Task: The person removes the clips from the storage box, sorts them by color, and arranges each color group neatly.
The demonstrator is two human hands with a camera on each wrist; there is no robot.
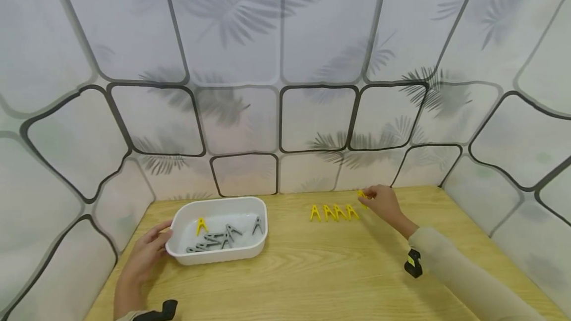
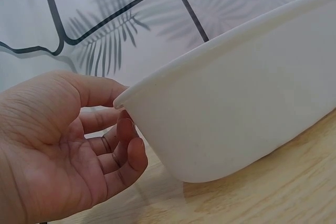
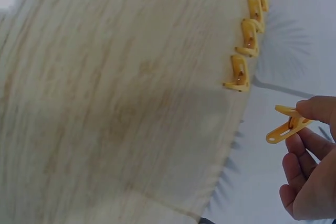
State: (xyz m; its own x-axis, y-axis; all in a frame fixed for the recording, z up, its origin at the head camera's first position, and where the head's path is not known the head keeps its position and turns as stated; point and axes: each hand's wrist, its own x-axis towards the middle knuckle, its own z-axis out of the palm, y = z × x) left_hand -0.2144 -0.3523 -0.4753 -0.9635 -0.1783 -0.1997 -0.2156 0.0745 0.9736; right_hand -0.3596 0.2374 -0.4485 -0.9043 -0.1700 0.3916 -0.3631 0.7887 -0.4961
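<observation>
Pale walls [image 1: 318, 118], leaf-patterned and outlined in black and grey, enclose a light wood-grain surface [image 1: 290, 276]. On it sits a white tub [image 1: 218, 258], its rim pinched by the left hand [image 1: 149, 249], with grey clips [image 1: 214, 237] inside. The right hand's [image 1: 384, 203] fingers clamp a small yellow clip [image 3: 292, 125], V-legged, beside a row of similar clips [image 3: 240, 73].

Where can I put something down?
The table is bare between the white tub and the row of yellow clips, and in a bigger patch in front of both, reaching to the right sleeve. It's crowded along the row and among the tub's grey clips.
</observation>
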